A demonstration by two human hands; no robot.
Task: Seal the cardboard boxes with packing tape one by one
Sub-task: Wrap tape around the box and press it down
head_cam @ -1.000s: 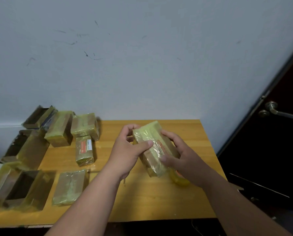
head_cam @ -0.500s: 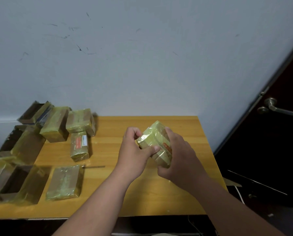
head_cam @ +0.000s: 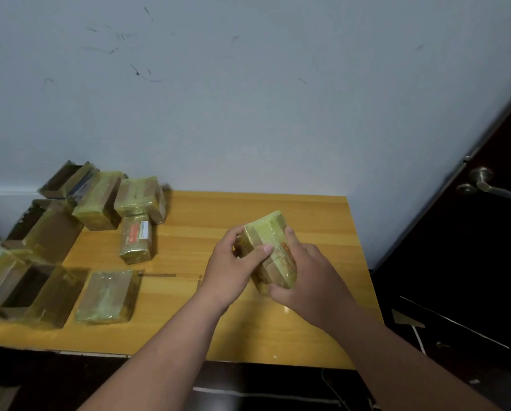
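In the head view, you hold a small tape-wrapped cardboard box (head_cam: 267, 250) between both hands above the right half of the wooden table (head_cam: 322, 221). Its long axis runs from the far left, where one short end is tipped up toward the wall (head_cam: 248, 99), down to the near right, so the box sits tilted rather than flat. Your left hand (head_cam: 233, 269) grips the left side, fingers curled behind the far end and the thumb laid across the top face. Your right hand (head_cam: 310, 277) clasps the right side and near end, fingers wrapped under and the thumb along the upper edge beside an orange label. On the left of the table lie more wrapped boxes: one with a red and white label (head_cam: 135, 238), a flat one (head_cam: 106, 296) nearer you, a stack (head_cam: 123, 200) against the wall, and open boxes (head_cam: 26, 289) at the near left edge. A dark door with a metal handle (head_cam: 485, 185) stands at the right. Compared with half a second ago, the box has turned slightly, showing more of its top face, and your right hand has slid lower round its near end; a second ago the box lay lower and more lengthwise toward you.
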